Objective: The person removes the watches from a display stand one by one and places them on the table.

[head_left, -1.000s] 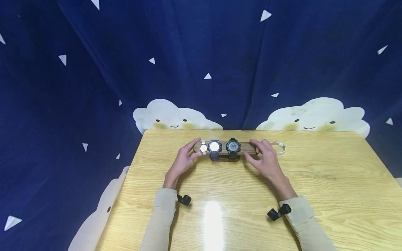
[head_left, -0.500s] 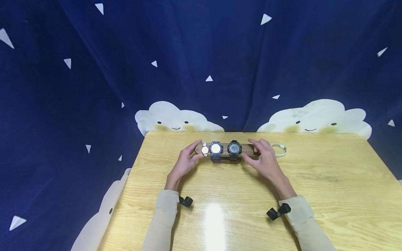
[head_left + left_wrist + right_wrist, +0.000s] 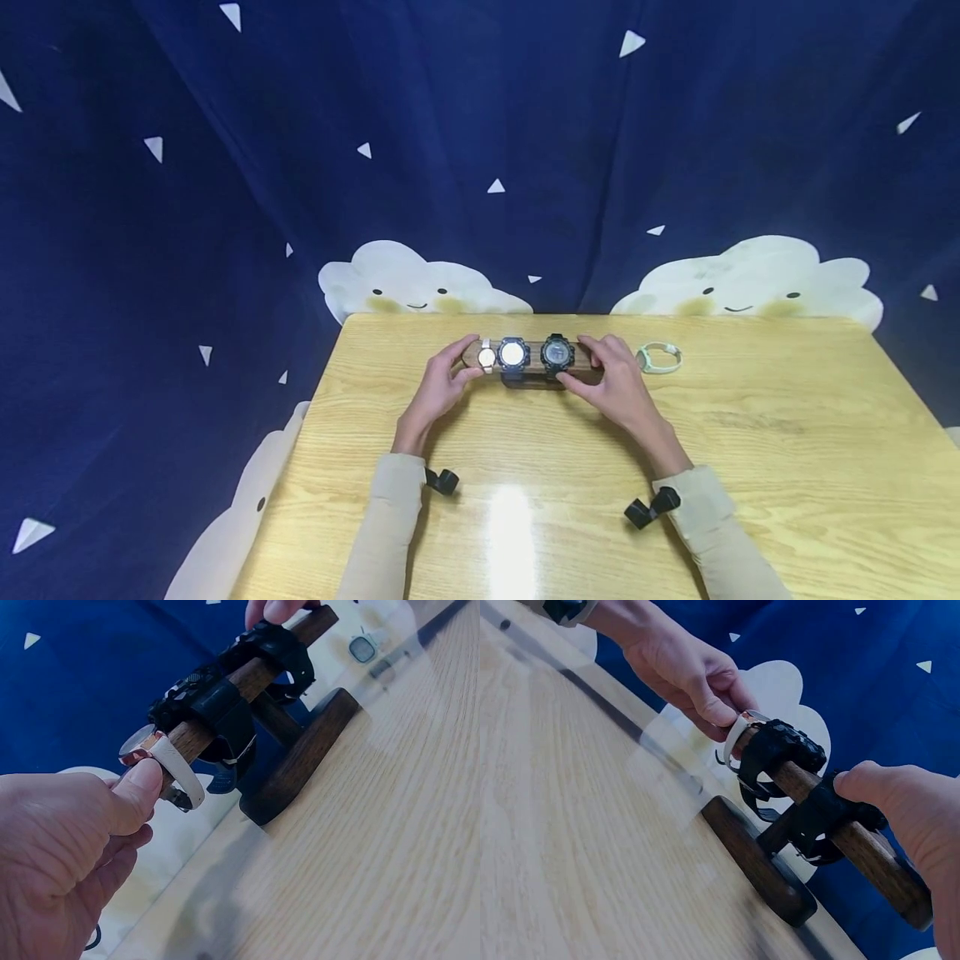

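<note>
A dark wooden watch stand (image 3: 761,870) holds three wristwatches along its raised bar (image 3: 874,862). My left hand (image 3: 437,389) is at the bar's left end and grips a small wristwatch with a white strap (image 3: 180,766), thumb on its near side. Beside it sits a black wristwatch with a bright, reflecting face (image 3: 513,353). Further right, my right hand (image 3: 621,390) pinches a second black wristwatch with a grey display (image 3: 557,353). Its thumb (image 3: 862,780) presses the near side of that watch, while the fingers reach behind the bar, partly hidden.
A pale green wristwatch (image 3: 662,358) lies on the wooden table (image 3: 750,467), right of the stand and near my right hand. Behind the table's back edge hangs a dark blue curtain (image 3: 450,150) with white clouds and triangles.
My right hand has slid left along the bar, from its right end to the grey-display watch. The pale green watch's face has come into view. My left hand keeps its place.
</note>
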`<action>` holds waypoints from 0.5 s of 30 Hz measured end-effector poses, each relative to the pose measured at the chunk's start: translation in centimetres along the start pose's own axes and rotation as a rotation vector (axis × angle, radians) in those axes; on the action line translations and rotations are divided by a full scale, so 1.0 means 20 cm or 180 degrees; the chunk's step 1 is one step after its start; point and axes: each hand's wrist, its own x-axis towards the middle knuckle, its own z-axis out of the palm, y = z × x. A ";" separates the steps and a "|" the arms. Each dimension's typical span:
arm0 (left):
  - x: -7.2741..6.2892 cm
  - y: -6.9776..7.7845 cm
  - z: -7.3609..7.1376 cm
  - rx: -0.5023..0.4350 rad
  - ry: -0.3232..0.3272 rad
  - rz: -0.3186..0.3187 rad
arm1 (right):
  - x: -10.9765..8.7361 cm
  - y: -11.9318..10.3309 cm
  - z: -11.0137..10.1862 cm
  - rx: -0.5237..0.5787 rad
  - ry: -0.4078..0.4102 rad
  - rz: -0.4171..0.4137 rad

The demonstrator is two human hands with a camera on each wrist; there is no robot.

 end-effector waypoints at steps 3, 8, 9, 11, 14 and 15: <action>0.00 0.00 0.00 0.0050 0.0032 0.0031 | 0.00 0.00 0.02 -0.0027 0.0007 -0.0016; 0.01 -0.01 0.00 0.0114 0.0053 0.0165 | 0.00 -0.02 0.04 -0.0075 0.0052 -0.0016; 0.01 -0.01 0.00 0.0134 0.0055 0.0202 | 0.00 -0.02 0.05 -0.0082 0.0069 -0.0023; 0.01 -0.01 0.00 0.0165 0.0063 0.0265 | -0.01 -0.02 0.05 -0.0088 0.0093 -0.0026; 0.01 -0.01 0.00 0.0190 0.0082 0.0280 | -0.01 -0.03 0.06 -0.0099 0.0113 -0.0031; 0.01 -0.01 0.00 0.0194 0.0084 0.0277 | -0.01 -0.03 0.06 -0.0103 0.0114 -0.0028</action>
